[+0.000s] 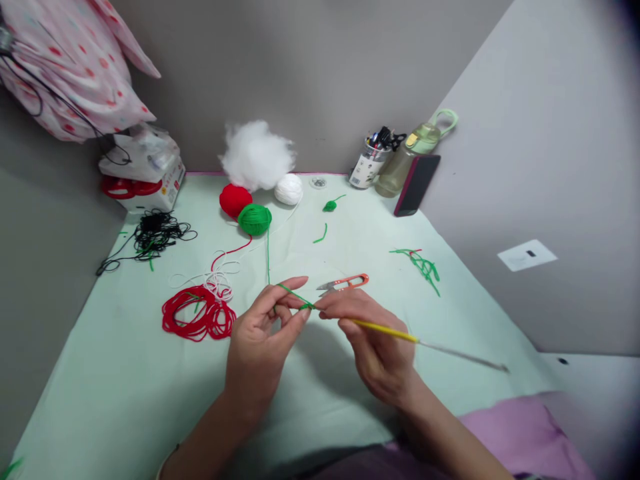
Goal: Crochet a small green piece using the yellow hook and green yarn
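Note:
My left hand point(265, 333) pinches a small piece of green crochet point(307, 307) between thumb and fingers, with green yarn point(295, 293) stretched over the index finger. That strand runs back to a green yarn ball point(255, 219). In my right hand point(383, 343) is a crochet hook point(385, 329) with a yellow grip, its long metal shank pointing out to the right. The hook's working tip meets the green piece at my left fingertips; the exact stitch is too small to make out. Just beyond my right fingers lie orange thread snips point(350, 283).
Red yarn ball point(235, 200), white yarn ball point(289, 189) and fluffy stuffing point(257, 155) sit at the back. Loose red yarn point(195, 313) and black cord point(157, 233) lie left, green scraps point(425, 267) right. A pen holder point(369, 165), bottle point(400, 170) and phone point(417, 187) stand back right.

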Demonstrator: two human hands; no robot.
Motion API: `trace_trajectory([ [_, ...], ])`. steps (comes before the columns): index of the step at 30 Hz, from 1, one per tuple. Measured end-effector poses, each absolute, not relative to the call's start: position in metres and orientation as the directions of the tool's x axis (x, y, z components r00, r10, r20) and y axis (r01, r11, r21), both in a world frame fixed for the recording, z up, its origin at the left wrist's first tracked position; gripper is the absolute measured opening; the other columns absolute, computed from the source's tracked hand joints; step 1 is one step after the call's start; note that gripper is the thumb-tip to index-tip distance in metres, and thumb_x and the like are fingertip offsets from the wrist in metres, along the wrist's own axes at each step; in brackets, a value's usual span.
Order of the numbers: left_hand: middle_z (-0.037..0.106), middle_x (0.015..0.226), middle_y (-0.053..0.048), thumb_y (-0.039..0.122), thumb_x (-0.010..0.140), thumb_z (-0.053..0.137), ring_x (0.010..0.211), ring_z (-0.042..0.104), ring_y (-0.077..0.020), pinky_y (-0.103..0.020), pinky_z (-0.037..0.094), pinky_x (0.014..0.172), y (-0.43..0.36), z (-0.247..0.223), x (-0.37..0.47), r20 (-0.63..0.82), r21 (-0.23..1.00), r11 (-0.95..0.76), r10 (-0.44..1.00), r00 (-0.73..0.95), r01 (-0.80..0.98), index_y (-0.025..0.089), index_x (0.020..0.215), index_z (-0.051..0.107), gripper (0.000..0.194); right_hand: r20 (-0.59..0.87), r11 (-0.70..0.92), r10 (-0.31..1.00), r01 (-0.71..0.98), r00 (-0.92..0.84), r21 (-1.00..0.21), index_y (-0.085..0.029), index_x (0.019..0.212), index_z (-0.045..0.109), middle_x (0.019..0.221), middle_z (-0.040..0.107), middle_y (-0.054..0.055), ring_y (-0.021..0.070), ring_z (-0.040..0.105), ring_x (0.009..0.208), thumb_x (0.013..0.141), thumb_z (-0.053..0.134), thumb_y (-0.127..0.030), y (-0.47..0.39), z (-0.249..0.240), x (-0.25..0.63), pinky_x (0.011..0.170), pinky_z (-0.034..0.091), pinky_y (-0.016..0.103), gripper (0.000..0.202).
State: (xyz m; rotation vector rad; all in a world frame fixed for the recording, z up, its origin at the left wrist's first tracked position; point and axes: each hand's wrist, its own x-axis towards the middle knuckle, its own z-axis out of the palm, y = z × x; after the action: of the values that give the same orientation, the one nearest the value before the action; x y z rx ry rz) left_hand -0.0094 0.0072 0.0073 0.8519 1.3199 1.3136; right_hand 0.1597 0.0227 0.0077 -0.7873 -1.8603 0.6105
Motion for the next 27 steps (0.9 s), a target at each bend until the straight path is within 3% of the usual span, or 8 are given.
trace_trajectory([
  [3,0.069,0.086,0.000,0.022,0.075,0.085,0.071,0.057,-0.0131,-0.024,0.050,0.072,0.007,0.009,-0.009,-0.148,0.986,0.123,0.955,-0.256,-0.114,0.025,0.098,0.085,0.024,0.647,0.750,0.660,0.390,-0.382,-0.535,-0.023,0.119,0.071,0.107,0.081,0.011,0.0217,0.077,0.091,0.102,0.057,-0.015,0.019,0.000,0.161,0.077,0.064,0.034,0.024],
  [5,0.067,0.083,0.000,0.023,0.076,0.085,0.074,0.059,-0.0139,-0.024,0.051,0.074,0.006,0.009,-0.010,-0.178,0.980,0.149,0.954,-0.243,-0.131,0.026,0.107,0.084,0.030,0.676,0.780,0.618,0.423,-0.402,-0.461,-0.026,0.122,0.072,0.111,0.081,0.011,0.0217,0.077,0.092,0.101,0.060,-0.016,0.017,-0.005,0.161,0.075,0.065,0.032,0.026],
  [12,0.065,0.081,0.001,0.026,0.078,0.087,0.073,0.056,-0.0121,-0.022,0.050,0.074,0.007,0.004,-0.011,-0.247,0.940,0.198,0.956,-0.157,-0.278,0.024,0.119,0.081,0.042,0.663,0.717,0.697,0.285,-0.273,-0.636,-0.025,0.116,0.074,0.103,0.081,0.010,0.0221,0.078,0.090,0.104,0.055,-0.016,0.019,-0.003,0.157,0.076,0.065,0.036,0.024],
  [16,0.064,0.080,0.002,0.026,0.075,0.089,0.070,0.058,-0.0108,-0.021,0.049,0.069,0.007,0.005,-0.009,-0.303,0.865,0.255,0.952,-0.045,-0.432,0.023,0.126,0.078,0.052,0.684,0.752,0.631,0.504,-0.365,-0.425,-0.031,0.123,0.075,0.109,0.079,0.008,0.0232,0.078,0.097,0.097,0.063,-0.007,0.015,-0.005,0.155,0.083,0.066,0.037,0.038],
  [18,0.064,0.080,0.002,0.026,0.074,0.091,0.070,0.059,-0.0105,-0.021,0.050,0.070,0.009,0.007,-0.009,-0.347,0.775,0.331,0.935,0.075,-0.537,0.021,0.128,0.077,0.055,0.701,0.760,0.611,0.522,-0.369,-0.388,-0.033,0.127,0.074,0.111,0.078,0.007,0.0237,0.077,0.101,0.094,0.066,-0.003,0.013,-0.007,0.155,0.087,0.065,0.038,0.045],
  [22,0.063,0.076,0.002,0.023,0.073,0.091,0.066,0.058,-0.0081,-0.020,0.050,0.069,0.012,0.009,-0.013,-0.407,0.647,0.422,0.895,0.181,-0.635,0.018,0.119,0.081,0.048,0.643,0.663,0.746,0.283,-0.171,-0.693,-0.029,0.120,0.077,0.102,0.077,0.007,0.0220,0.074,0.093,0.101,0.062,-0.012,0.015,-0.002,0.156,0.081,0.063,0.037,0.030],
  [24,0.063,0.077,0.003,0.021,0.073,0.091,0.066,0.057,-0.0077,-0.020,0.050,0.068,0.012,0.008,-0.014,-0.403,0.675,0.375,0.909,0.108,-0.635,0.020,0.113,0.083,0.041,0.530,0.538,0.843,0.114,-0.098,-0.835,-0.028,0.111,0.079,0.091,0.076,0.005,0.0202,0.071,0.082,0.104,0.060,-0.019,0.020,0.002,0.156,0.078,0.061,0.038,0.023],
  [27,0.067,0.083,0.002,0.022,0.076,0.089,0.075,0.062,-0.0107,-0.022,0.053,0.074,0.010,0.005,-0.012,-0.347,0.753,0.303,0.937,0.038,-0.584,0.025,0.112,0.083,0.037,0.409,0.405,0.907,-0.057,-0.104,-0.913,-0.029,0.103,0.080,0.087,0.076,0.003,0.0182,0.069,0.076,0.104,0.062,-0.025,0.026,0.004,0.152,0.073,0.060,0.035,0.019],
])
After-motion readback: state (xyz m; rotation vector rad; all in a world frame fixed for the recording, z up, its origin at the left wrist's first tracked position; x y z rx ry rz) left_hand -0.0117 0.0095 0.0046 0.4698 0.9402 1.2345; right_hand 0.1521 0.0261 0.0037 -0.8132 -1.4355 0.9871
